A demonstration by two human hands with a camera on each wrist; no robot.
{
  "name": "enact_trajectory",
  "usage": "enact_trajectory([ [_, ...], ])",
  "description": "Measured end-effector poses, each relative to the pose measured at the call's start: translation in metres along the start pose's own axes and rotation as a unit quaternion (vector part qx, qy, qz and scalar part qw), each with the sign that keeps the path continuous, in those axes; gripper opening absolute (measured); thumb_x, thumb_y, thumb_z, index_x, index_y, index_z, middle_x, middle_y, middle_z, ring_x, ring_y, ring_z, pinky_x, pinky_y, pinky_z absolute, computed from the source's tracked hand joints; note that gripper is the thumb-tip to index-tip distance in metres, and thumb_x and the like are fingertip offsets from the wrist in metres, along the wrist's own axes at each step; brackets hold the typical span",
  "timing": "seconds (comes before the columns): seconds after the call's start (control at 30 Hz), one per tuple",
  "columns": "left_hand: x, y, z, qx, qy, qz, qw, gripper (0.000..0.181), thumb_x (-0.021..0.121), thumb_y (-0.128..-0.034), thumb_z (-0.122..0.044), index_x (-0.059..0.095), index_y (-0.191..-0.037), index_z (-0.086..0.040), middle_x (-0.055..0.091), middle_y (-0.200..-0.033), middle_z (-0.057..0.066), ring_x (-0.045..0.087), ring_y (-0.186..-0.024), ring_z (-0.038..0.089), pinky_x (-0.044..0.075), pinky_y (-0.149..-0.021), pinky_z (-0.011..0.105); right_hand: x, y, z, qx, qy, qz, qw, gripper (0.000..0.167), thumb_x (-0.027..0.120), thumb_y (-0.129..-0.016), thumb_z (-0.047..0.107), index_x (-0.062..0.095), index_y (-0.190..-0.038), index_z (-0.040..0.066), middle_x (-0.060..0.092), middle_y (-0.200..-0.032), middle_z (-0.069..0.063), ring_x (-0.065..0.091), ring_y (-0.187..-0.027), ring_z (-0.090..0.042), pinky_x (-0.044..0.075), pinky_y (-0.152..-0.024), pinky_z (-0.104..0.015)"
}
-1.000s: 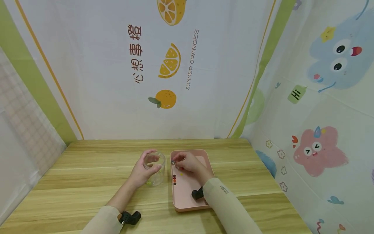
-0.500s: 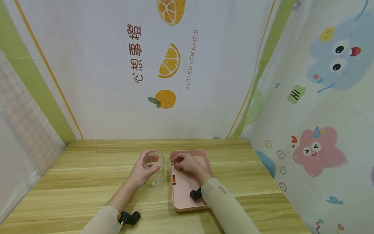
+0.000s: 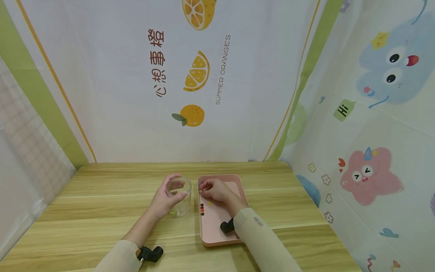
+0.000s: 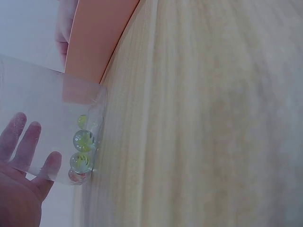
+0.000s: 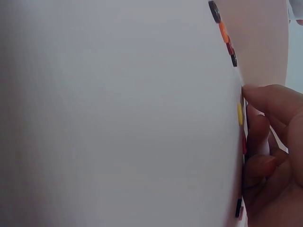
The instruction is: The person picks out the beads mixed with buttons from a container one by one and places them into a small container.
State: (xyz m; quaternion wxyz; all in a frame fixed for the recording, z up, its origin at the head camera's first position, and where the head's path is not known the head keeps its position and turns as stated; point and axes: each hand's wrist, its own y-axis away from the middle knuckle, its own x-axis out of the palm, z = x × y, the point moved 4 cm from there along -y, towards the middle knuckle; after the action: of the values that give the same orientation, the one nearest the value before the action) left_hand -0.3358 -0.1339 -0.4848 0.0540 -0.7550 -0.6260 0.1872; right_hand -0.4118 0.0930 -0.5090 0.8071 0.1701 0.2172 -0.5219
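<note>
Pink rectangular tray [image 3: 215, 226], with upright clear cylindrical jar [image 3: 184, 206] just left of it.
Tray: looks stiff; lift by opposite walls. Jar: probably light, slippery; left grip [image 3: 164, 199] curves round its upper part, soundly placed. Right grip [image 3: 218, 190]: bent nearly closed inside the tray; whether it pinches anything cannot be told. Clear yellow-green-swirled marbles [image 4: 84, 141] inside the jar: likely hard, apt to roll. Small round coloured discs [image 5: 223, 32] in the tray: seemingly light; pinch by rims.

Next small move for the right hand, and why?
Probably ease the right hand toward the row of four discs: its fingertips are by the left wall of the tray, just beyond the row. What they touch is unclear, so go gently.
</note>
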Motion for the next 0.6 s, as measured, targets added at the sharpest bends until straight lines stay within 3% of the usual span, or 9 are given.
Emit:
enact_trajectory([
  [0.6,0.0001,-0.0001,0.0006,0.002,-0.005,0.000,1.0000,0.065,0.075,-0.1001,-0.010,0.043,-0.156,-0.002,0.063,-0.144,0.034,0.061,-0.136,0.038,0.046,-0.112,0.059,0.0003,0.0012,0.0013,-0.002,0.031,-0.010,0.9995,0.009,0.079,-0.098,0.010,0.081,-0.107,0.010,0.076,-0.093,0.001,0.063,-0.082,-0.009,0.052,-0.076,-0.022],
])
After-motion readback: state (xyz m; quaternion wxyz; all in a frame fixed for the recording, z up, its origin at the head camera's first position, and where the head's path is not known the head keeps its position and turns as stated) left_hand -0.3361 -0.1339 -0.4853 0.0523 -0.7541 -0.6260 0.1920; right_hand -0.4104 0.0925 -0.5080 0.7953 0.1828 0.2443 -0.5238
